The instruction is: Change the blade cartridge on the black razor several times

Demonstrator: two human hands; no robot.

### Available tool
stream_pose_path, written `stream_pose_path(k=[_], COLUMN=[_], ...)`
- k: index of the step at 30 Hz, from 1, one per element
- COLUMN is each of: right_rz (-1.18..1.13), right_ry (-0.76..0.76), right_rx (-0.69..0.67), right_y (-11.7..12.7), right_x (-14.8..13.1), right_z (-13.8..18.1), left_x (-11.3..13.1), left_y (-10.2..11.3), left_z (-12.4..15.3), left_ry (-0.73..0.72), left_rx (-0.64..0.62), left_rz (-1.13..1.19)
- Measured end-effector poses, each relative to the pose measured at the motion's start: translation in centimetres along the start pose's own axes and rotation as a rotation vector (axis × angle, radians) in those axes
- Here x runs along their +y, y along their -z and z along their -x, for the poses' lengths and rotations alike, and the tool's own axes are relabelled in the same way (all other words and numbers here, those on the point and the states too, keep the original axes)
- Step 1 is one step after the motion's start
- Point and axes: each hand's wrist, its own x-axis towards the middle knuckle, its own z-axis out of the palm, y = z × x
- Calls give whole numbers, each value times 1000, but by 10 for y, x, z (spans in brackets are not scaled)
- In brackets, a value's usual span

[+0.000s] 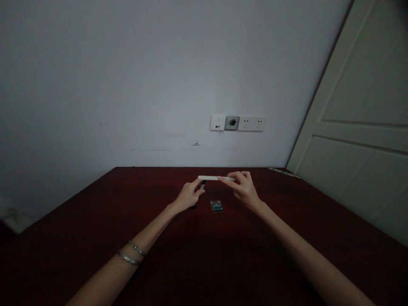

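Observation:
My right hand (pixel 244 189) pinches one end of a slim white flat bar (pixel 212 178) and holds it level above the dark red table (pixel 95 221). My left hand (pixel 190 194) is closed in a pinch at the bar's other end, around a small dark piece (pixel 202 185) just below it. A small clear packet with a green inside (pixel 216 206) lies on the table between and just below both hands. Two thin metal bangles (pixel 131 253) sit on my left forearm.
A white wall rises behind the table, with a row of wall sockets (pixel 238 123) above its far edge. A pale panelled door (pixel 360 127) stands at the right. A thin light strip (pixel 283 171) lies at the table's far right corner.

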Motion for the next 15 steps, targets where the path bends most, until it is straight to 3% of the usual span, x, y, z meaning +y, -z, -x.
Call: stream_pose_path(k=[5, 10, 15], right_rz=[19, 29, 84], right_ry=[-10, 2, -7], right_rx=[10, -9, -29], right_y=[2, 6, 2], right_x=[14, 3, 16], right_z=[7, -3, 7], left_x=[-1, -2, 6], left_y=[2, -1, -1], left_z=[-2, 0, -5], left_ry=[27, 61, 124], left_rx=[40, 11, -6], left_rz=[42, 89, 391])
